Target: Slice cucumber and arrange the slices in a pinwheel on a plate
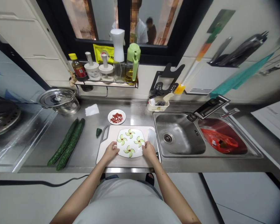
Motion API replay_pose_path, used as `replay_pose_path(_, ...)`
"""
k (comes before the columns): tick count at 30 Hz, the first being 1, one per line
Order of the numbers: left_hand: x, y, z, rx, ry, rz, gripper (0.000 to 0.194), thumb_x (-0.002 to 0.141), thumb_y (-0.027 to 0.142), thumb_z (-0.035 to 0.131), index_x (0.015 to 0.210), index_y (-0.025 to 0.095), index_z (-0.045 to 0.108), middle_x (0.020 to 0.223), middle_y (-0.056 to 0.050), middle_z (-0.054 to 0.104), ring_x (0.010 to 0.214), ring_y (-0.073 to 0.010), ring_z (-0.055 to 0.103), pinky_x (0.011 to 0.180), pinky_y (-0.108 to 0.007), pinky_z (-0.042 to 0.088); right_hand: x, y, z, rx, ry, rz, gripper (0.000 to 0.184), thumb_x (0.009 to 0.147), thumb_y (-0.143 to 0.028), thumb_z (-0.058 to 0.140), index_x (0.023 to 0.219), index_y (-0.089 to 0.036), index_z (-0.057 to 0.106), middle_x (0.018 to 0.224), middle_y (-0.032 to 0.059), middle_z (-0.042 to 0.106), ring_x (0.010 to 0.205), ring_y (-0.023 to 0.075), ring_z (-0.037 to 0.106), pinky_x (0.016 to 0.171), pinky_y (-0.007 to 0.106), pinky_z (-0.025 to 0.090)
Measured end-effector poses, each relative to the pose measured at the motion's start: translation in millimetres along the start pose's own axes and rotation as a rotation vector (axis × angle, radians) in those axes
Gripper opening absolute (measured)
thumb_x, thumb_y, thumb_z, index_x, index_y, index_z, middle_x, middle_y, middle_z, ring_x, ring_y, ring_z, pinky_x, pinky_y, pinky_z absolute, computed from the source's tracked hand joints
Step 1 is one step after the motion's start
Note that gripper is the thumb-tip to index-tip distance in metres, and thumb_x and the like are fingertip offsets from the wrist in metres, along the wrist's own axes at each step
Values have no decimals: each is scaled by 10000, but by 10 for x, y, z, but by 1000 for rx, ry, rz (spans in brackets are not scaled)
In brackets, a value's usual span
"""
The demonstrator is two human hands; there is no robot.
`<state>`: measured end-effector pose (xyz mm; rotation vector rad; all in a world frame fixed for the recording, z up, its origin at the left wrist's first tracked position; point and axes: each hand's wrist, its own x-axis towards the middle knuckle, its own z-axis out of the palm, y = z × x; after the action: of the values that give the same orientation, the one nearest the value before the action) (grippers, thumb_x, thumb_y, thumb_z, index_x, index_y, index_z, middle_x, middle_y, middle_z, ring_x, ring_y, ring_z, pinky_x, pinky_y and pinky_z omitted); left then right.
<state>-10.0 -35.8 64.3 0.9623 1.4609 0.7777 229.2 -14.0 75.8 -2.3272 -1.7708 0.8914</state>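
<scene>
A white squarish plate (130,143) bears several pinwheel patterns of thin green cucumber slices (130,151) with small red centres. My left hand (111,151) grips its left edge, thumb and fingers closed on the rim. On the opposite edge, my right hand (149,150) is closed in the same way. Underneath lies a pale cutting board (110,135) with a grey handle; I cannot tell if the plate touches it. A kitchen knife (152,138) rests on the board's right side, partly hidden by my right hand.
Two whole cucumbers (71,141) and a cucumber end (98,132) lie left of the board. Behind it stands a small plate of red pieces (117,117). A steel pot (60,101) stands back left; the double sink (180,133) is at right, a red bag (220,141) in one basin.
</scene>
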Motion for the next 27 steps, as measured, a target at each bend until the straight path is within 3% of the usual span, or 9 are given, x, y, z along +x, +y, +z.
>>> replay_pose_path(9,-67,219,-74,-285,-73,10,538,595,376,709,1043,190,478,706,25,626,689,-148,631,649,-261,500,15,43,-138,272,91,-94,190,827,-289,460,933,-179,573,701,20,610,677,158,535,584,226,350)
replay_pose_path(18,-268,421,-113,-253,3,35,580,569,437,726,1038,169,516,637,16,629,589,-133,593,580,-232,455,-83,11,-189,573,139,-102,343,792,-413,477,1013,-167,570,712,25,637,718,182,591,597,253,438)
replay_pose_path(22,-389,397,-62,-251,24,40,579,587,449,718,1051,174,504,606,28,607,569,-126,580,565,-224,443,-261,-38,-116,998,27,-46,427,746,-458,571,1074,-184,566,829,47,693,796,210,644,655,292,506)
replay_pose_path(25,-517,397,34,-275,-25,41,592,606,456,719,1073,175,490,651,8,637,621,-145,608,614,-247,473,-427,-29,-40,1350,-143,2,449,708,-446,646,1069,-184,587,929,69,711,867,239,665,720,344,539)
replay_pose_path(27,-592,395,125,-298,-82,34,623,612,468,725,1105,178,479,701,-10,661,672,-165,630,653,-271,491,-538,9,-24,1490,-152,46,460,690,-423,686,1073,-184,593,975,79,712,911,251,668,771,372,546)
